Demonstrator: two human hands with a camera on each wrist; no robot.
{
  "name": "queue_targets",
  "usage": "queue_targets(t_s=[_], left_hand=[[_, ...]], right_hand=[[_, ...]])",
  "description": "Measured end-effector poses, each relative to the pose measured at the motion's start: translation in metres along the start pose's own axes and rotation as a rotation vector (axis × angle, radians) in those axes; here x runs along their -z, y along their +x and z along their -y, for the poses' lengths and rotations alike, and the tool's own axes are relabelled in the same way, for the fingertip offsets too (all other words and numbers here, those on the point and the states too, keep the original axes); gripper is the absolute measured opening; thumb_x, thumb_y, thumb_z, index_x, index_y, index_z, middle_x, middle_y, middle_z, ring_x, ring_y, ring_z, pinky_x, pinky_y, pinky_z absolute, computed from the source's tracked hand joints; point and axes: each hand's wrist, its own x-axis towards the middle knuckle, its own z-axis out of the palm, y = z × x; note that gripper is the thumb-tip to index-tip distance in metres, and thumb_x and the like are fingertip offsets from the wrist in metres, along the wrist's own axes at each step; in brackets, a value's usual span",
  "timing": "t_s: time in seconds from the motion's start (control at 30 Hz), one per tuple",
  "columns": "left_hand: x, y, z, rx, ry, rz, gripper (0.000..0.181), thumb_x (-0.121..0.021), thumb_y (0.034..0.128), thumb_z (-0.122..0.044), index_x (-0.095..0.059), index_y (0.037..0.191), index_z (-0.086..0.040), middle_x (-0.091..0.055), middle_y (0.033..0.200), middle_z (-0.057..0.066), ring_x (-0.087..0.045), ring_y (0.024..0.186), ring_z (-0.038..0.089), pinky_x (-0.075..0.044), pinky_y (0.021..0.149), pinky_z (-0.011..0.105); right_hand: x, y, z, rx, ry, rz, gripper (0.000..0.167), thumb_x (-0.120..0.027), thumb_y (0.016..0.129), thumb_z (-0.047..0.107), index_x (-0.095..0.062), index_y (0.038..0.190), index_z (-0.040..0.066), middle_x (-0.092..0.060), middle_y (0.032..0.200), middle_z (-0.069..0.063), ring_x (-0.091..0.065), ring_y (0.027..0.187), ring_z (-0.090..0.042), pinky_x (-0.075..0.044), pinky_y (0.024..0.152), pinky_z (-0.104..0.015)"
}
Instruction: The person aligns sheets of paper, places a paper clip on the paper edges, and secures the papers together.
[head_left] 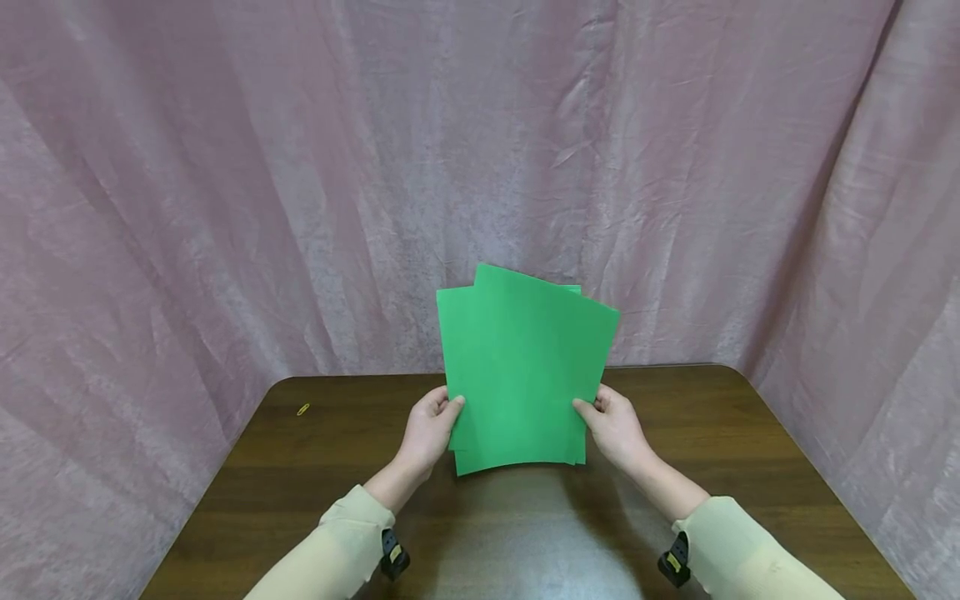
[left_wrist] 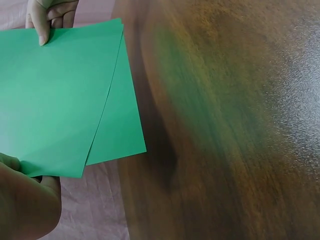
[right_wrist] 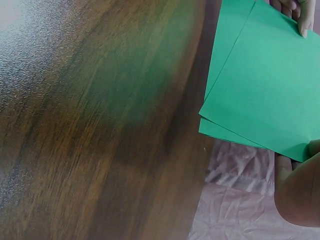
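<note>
A: What's held up in the head view?
B: Overlapping green sheets [head_left: 517,392], raised above the worktop [head_left: 315,492]. The left hand [head_left: 429,429] pinches their left side and the right hand [head_left: 617,427] their right, thumbs in front and fingers behind.
A: Are the edges lined up?
B: No, they're fanned. The front sheet [head_left: 547,350] is turned, so paper behind it sticks out at the top left.
A: Anything else?
B: A yellow paperclip [head_left: 303,409] lies near the worktop's far left corner. A pinkish curtain [head_left: 480,150] hangs behind. Pale sleeves [head_left: 341,533] end near the wrists, with small dark devices [head_left: 394,557] strapped there.
A: And the left wrist view?
B: The left hand is at the lower left, fingers closed on the paper's edge. At the top, the right hand grips the opposite edge.
A: The right wrist view?
B: The right hand, partly cut off at the lower right, grips its edge tightly between thumb and fingers; the left hand's thumb rests on the paper at the top.
</note>
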Motion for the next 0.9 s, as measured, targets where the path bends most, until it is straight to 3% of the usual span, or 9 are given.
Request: queue_targets(t_s=[0.1,0.17,0.3,0.37,0.43,0.9], left_hand=[[0.000,0.003,0.000,0.003,-0.013,-0.016,0.032,-0.053,0.1094,-0.024,-0.058,0.135,-0.004,-0.073,0.107,0.015,-0.071,0.096,0.031,-0.060,0.081,0.045],[0.000,0.005,-0.001,-0.001,-0.026,-0.026,0.033,-0.054,0.1091,-0.023,-0.058,0.135,-0.003,-0.073,0.109,0.016,-0.071,0.097,0.033,-0.059,0.083,0.047],[-0.001,0.008,-0.003,-0.018,-0.037,-0.039,0.034,-0.054,0.1089,-0.023,-0.059,0.135,-0.002,-0.072,0.111,0.018,-0.070,0.101,0.037,-0.058,0.087,0.052],[-0.001,0.008,-0.004,-0.025,-0.037,-0.048,0.034,-0.055,0.1086,-0.023,-0.059,0.135,-0.002,-0.071,0.112,0.019,-0.069,0.102,0.038,-0.057,0.088,0.054],[-0.001,0.009,-0.004,-0.035,-0.034,-0.056,0.035,-0.055,0.1084,-0.024,-0.059,0.135,-0.001,-0.071,0.113,0.020,-0.068,0.104,0.038,-0.056,0.089,0.054],[0.000,0.014,0.002,-0.077,-0.059,-0.095,0.030,-0.055,0.1080,-0.018,-0.062,0.131,0.000,-0.072,0.111,0.017,-0.070,0.100,0.034,-0.058,0.086,0.050]], right_hand=[[-0.001,0.002,0.001,0.010,0.008,-0.005,0.013,-0.061,0.104,0.011,-0.064,0.100,-0.001,-0.040,0.058,0.004,-0.026,0.047,-0.006,-0.027,0.046,-0.023],[-0.002,0.004,0.000,0.020,0.018,-0.007,0.016,-0.061,0.103,0.010,-0.068,0.111,-0.003,-0.055,0.063,-0.002,-0.032,0.050,-0.006,-0.032,0.048,-0.023],[-0.005,0.007,0.000,0.034,0.038,-0.019,0.022,-0.061,0.103,0.008,-0.068,0.119,-0.005,-0.074,0.093,-0.016,-0.060,0.071,-0.010,-0.049,0.065,-0.023],[-0.006,0.008,0.000,0.040,0.041,-0.031,0.021,-0.061,0.103,0.008,-0.069,0.118,-0.005,-0.075,0.102,-0.018,-0.067,0.088,-0.016,-0.053,0.075,-0.025],[-0.007,0.009,0.001,0.043,0.037,-0.045,0.021,-0.061,0.103,0.008,-0.070,0.117,-0.005,-0.075,0.103,-0.018,-0.068,0.094,-0.020,-0.054,0.078,-0.025],[-0.010,0.009,-0.003,0.068,0.066,-0.042,0.020,-0.062,0.103,0.008,-0.070,0.114,-0.006,-0.075,0.101,-0.020,-0.069,0.090,-0.018,-0.055,0.077,-0.027]])
